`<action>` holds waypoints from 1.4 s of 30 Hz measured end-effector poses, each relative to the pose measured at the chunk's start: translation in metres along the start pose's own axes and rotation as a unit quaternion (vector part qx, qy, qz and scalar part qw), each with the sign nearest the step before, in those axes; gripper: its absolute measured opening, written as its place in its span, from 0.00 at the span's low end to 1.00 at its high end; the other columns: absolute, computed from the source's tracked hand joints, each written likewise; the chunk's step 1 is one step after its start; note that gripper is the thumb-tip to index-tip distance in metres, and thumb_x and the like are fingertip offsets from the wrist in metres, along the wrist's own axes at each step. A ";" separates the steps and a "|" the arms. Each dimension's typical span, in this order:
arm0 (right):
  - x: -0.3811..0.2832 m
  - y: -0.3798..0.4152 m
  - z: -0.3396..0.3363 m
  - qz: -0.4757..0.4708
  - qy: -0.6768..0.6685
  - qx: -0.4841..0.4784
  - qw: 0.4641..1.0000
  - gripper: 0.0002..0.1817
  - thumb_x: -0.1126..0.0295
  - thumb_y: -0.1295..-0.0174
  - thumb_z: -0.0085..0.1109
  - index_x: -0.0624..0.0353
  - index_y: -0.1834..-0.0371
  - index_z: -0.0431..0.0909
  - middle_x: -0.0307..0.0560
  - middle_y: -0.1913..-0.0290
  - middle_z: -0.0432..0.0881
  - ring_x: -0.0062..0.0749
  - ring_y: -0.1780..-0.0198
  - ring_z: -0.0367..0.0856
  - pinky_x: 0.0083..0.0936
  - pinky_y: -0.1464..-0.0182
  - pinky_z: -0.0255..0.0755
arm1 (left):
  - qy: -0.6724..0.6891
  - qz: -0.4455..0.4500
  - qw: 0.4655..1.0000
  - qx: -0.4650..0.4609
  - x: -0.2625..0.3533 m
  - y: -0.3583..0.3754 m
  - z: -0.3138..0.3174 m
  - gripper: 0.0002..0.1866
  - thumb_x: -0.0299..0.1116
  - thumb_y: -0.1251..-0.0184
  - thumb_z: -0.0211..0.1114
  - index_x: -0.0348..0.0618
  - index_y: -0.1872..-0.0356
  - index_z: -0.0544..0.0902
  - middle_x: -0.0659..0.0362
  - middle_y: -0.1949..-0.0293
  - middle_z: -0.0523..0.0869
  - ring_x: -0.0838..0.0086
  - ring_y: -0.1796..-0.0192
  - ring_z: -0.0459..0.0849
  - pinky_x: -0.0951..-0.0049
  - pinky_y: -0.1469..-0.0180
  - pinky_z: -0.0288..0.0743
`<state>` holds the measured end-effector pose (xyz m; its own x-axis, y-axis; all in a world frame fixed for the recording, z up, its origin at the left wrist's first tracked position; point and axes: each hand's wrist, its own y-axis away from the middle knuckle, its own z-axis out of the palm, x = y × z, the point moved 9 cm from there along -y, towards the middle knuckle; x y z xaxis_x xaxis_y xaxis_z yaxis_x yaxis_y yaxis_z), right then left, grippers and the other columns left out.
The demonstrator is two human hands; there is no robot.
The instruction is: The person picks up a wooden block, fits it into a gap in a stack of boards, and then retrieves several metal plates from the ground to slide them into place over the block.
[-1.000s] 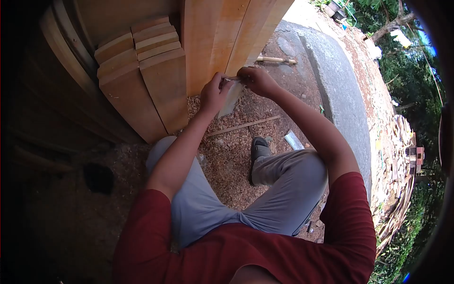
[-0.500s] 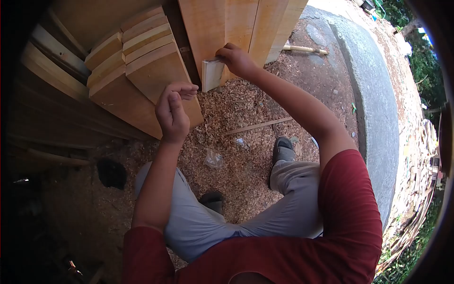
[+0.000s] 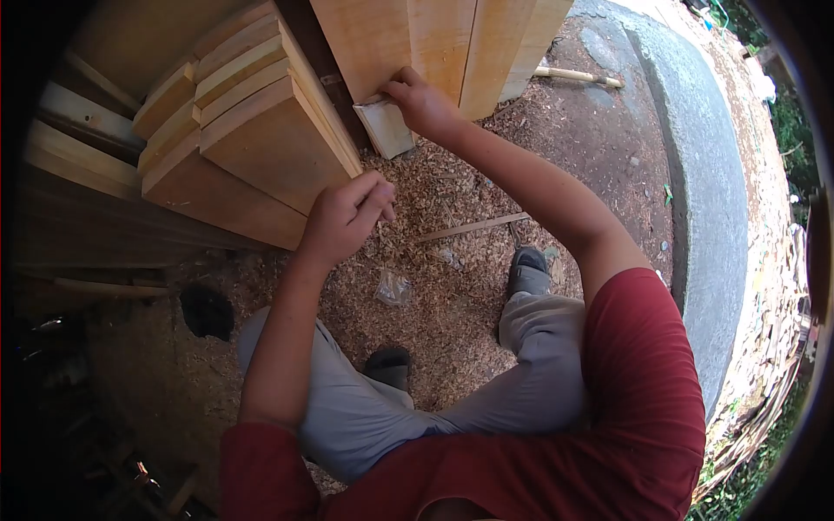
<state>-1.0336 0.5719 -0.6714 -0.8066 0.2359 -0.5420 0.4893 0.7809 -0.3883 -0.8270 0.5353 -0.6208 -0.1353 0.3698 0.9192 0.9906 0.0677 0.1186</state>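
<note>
My right hand [image 3: 423, 106] pinches the upper end of a short, pale wooden board [image 3: 387, 132], fingers over its top edge and thumb side hidden. The board stands slightly tilted against the tall wooden planks [image 3: 434, 39], its lower end near the shavings. My left hand [image 3: 346, 217] hovers by the near corner of the stacked boards [image 3: 269, 143], its fingers curled together and nothing visible in them. Whether it touches the stack is hard to tell.
Wood shavings [image 3: 443, 334] cover the ground, with a thin strip [image 3: 473, 227] and a clear plastic scrap [image 3: 393, 288] on them. A bamboo pole [image 3: 578, 76] lies beyond the planks. A concrete strip [image 3: 708, 217] runs along the right. Darker timber [image 3: 95, 213] stands at left.
My left hand has moved right and a little down, and its outstretched fingers have curled. My right hand has shifted slightly left and up in view, and the short board now leans more.
</note>
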 end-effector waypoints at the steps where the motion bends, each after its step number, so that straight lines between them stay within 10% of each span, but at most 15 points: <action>1: -0.002 0.000 -0.001 -0.002 -0.001 0.003 1.000 0.14 0.74 0.26 0.56 0.55 0.42 0.85 0.54 0.43 0.80 0.56 0.44 0.86 0.45 0.43 0.82 | 0.002 0.000 1.000 0.000 -0.003 -0.004 0.001 0.19 0.42 0.10 0.55 0.38 0.59 0.83 0.57 0.67 0.91 0.74 0.64 0.89 0.70 0.58 0.81; 3: 0.000 0.006 0.007 -0.012 -0.022 -0.011 1.000 0.13 0.74 0.27 0.58 0.56 0.43 0.85 0.53 0.44 0.82 0.55 0.44 0.87 0.46 0.43 0.82 | -0.198 0.007 0.971 -0.135 -0.013 -0.007 0.031 0.16 0.43 0.14 0.61 0.39 0.58 0.83 0.53 0.64 0.91 0.64 0.62 0.90 0.62 0.55 0.81; 12: 0.012 0.014 -0.006 -0.068 -0.062 -0.090 0.992 0.11 0.74 0.31 0.66 0.59 0.47 0.86 0.55 0.53 0.90 0.57 0.48 0.88 0.45 0.45 0.81 | -0.259 -0.180 0.894 -0.319 -0.126 0.001 0.079 0.23 0.55 0.21 0.66 0.41 0.51 0.85 0.47 0.56 0.91 0.55 0.53 0.89 0.55 0.49 0.80; 21: 0.052 0.030 -0.095 -0.023 -0.020 0.023 0.999 0.11 0.76 0.30 0.65 0.56 0.47 0.86 0.54 0.54 0.87 0.56 0.51 0.88 0.46 0.49 0.82 | -0.256 -0.154 0.902 -0.311 -0.123 -0.025 0.108 0.24 0.57 0.20 0.65 0.43 0.50 0.87 0.47 0.56 0.91 0.54 0.52 0.89 0.55 0.49 0.81; 42: 0.103 0.037 -0.062 0.041 -0.015 0.082 0.996 0.12 0.73 0.34 0.73 0.50 0.48 0.90 0.51 0.53 0.82 0.50 0.50 0.87 0.42 0.46 0.83 | -0.238 -0.154 0.897 -0.339 -0.119 -0.041 0.153 0.24 0.55 0.19 0.64 0.45 0.40 0.84 0.48 0.54 0.91 0.55 0.51 0.90 0.56 0.47 0.82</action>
<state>-1.1187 0.6609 -0.6955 -0.7523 0.2750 -0.5987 0.6028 0.6539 -0.4571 -0.8542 0.6301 -0.7924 -0.2379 0.7948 0.5584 0.6664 -0.2846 0.6891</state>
